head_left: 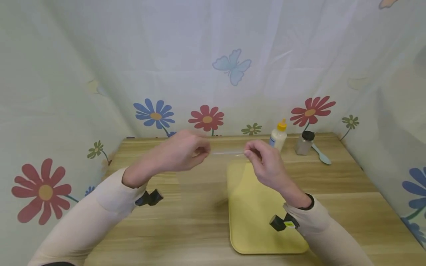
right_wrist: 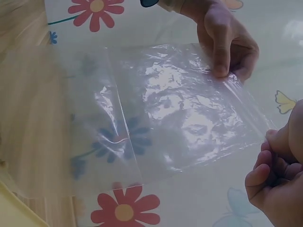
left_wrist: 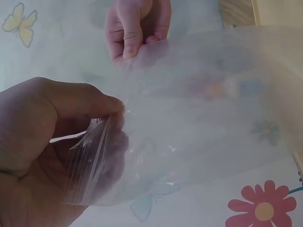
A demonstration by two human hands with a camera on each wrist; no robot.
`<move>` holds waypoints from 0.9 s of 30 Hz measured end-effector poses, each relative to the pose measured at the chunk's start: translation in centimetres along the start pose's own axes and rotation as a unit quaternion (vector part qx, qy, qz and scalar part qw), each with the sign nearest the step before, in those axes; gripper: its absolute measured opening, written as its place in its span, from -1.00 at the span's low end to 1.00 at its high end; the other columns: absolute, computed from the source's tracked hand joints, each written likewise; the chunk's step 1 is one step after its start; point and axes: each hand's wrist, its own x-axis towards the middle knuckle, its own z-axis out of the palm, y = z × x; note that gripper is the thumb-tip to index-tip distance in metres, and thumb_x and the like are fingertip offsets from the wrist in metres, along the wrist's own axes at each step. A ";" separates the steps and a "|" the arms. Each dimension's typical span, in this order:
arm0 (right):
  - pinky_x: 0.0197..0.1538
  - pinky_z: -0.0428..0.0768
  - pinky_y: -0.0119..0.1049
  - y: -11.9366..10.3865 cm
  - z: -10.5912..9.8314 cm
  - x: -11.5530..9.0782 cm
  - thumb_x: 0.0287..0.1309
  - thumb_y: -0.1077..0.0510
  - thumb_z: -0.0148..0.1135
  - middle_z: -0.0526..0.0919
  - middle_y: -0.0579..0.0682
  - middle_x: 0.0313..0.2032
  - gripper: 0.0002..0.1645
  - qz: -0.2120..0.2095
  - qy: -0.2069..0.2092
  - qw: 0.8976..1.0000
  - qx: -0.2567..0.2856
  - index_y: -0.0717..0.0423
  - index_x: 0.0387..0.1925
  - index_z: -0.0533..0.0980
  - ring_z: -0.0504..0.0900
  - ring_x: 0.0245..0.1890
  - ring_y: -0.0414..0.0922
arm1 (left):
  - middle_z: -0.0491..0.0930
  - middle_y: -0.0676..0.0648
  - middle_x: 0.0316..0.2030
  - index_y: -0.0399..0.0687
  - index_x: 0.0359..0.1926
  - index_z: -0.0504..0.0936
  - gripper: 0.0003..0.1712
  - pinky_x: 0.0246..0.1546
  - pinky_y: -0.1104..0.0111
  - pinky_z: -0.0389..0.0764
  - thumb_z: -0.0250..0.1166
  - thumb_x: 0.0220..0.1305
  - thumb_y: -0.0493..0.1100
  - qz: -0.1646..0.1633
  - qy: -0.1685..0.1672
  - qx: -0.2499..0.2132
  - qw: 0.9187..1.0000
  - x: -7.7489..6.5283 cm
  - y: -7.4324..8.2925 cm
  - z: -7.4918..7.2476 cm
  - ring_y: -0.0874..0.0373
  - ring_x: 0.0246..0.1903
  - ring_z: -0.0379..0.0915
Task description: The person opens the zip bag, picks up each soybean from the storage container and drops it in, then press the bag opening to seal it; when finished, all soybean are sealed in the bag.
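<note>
A clear plastic zip bag hangs stretched between both hands, its zip edge uppermost. My left hand pinches one top corner between thumb and curled fingers; the left wrist view shows the ridged zip strip across those fingers. At the opposite top corner, my right hand pinches the edge with thumb and fingertips. A crease runs across the bag in the right wrist view. Seen from the head, the bag is nearly invisible and overlaps the left side of a yellow tray.
The tray lies on a wood-grain table. Toward the back right stand a bottle with a yellow cap and a small black-lidded jar, with a pale blue spoon beside it. A flower-patterned curtain surrounds the table.
</note>
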 end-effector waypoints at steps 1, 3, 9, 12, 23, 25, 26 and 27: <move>-0.49 0.32 -0.45 0.0 -0.1 0.0 0.21 0.42 0.17 0.41 -0.08 -0.53 -0.91 0.002 0.001 1.000 0.001 0.22 -0.34 0.49 0.30 -0.55 -0.27 | 0.53 0.12 -0.54 -0.06 -0.46 0.68 -0.90 -0.44 0.46 0.53 0.30 0.13 -0.33 -0.001 0.002 -0.003 1.000 -0.3 -0.1 -0.1 0.27 -0.52 0.40; -0.50 0.31 -0.45 -0.1 -0.2 0.0 0.21 0.42 0.16 0.39 -0.08 -0.54 -0.92 0.006 0.001 1.000 0.008 0.22 -0.35 0.48 0.28 -0.56 -0.27 | 0.54 0.12 -0.53 -0.05 -0.46 0.68 -0.89 -0.41 0.45 0.56 0.30 0.12 -0.33 -0.002 0.009 -0.008 1.000 -0.8 -0.2 -0.5 0.29 -0.50 0.43; -0.51 0.27 -0.47 -0.3 -0.4 0.1 0.21 0.43 0.15 0.37 -0.08 -0.55 -0.90 0.003 0.007 1.000 0.023 0.23 -0.37 0.47 0.26 -0.58 -0.27 | 0.59 0.11 -0.49 -0.05 -0.43 0.70 -0.90 -0.36 0.44 0.62 0.33 0.10 -0.33 -0.005 0.042 -0.022 0.999 -2.7 -0.6 -1.2 0.34 -0.45 0.52; -0.51 0.27 -0.48 -0.3 -0.5 0.1 0.20 0.46 0.15 0.39 -0.08 -0.54 -0.89 -0.001 0.011 1.000 0.028 0.25 -0.36 0.48 0.26 -0.58 -0.27 | 0.58 0.11 -0.48 -0.04 -0.41 0.71 -0.91 -0.38 0.45 0.61 0.36 0.09 -0.32 -0.015 0.056 -0.023 0.998 -3.6 -0.7 -1.4 0.34 -0.45 0.50; -0.55 0.26 -0.46 -0.5 -1.0 -0.1 0.17 0.50 0.14 0.40 -0.09 -0.52 -0.87 0.004 0.017 0.999 0.047 0.27 -0.35 0.47 0.26 -0.59 -0.27 | 0.55 0.19 -0.50 0.02 -0.43 0.69 -0.89 -0.41 0.43 0.59 0.37 0.08 -0.31 -0.039 0.099 -0.011 0.994 -6.4 -1.3 -1.8 0.38 -0.46 0.46; -0.56 0.26 -0.45 -0.7 -1.1 -0.1 0.17 0.50 0.14 0.40 -0.08 -0.52 -0.87 0.007 0.017 0.999 0.051 0.27 -0.36 0.46 0.26 -0.59 -0.27 | 0.55 0.20 -0.51 0.04 -0.44 0.67 -0.88 -0.40 0.42 0.59 0.37 0.08 -0.31 -0.041 0.107 -0.006 0.993 -6.7 -1.3 -1.8 0.37 -0.46 0.46; -0.56 0.26 -0.44 -0.8 -1.2 -0.1 0.18 0.50 0.14 0.40 -0.09 -0.52 -0.87 0.008 0.016 0.999 0.051 0.26 -0.36 0.46 0.26 -0.59 -0.27 | 0.55 0.20 -0.51 0.04 -0.44 0.67 -0.88 -0.40 0.42 0.59 0.38 0.09 -0.30 -0.043 0.110 -0.004 0.993 -6.9 -1.3 -1.8 0.37 -0.46 0.46; -0.56 0.26 -0.44 -1.0 -1.2 -0.2 0.18 0.49 0.14 0.40 -0.09 -0.51 -0.87 0.011 0.014 0.998 0.053 0.26 -0.36 0.46 0.26 -0.59 -0.27 | 0.55 0.20 -0.51 0.04 -0.43 0.67 -0.88 -0.40 0.43 0.59 0.39 0.08 -0.30 -0.044 0.114 -0.002 0.992 -7.0 -1.3 -1.8 0.37 -0.46 0.46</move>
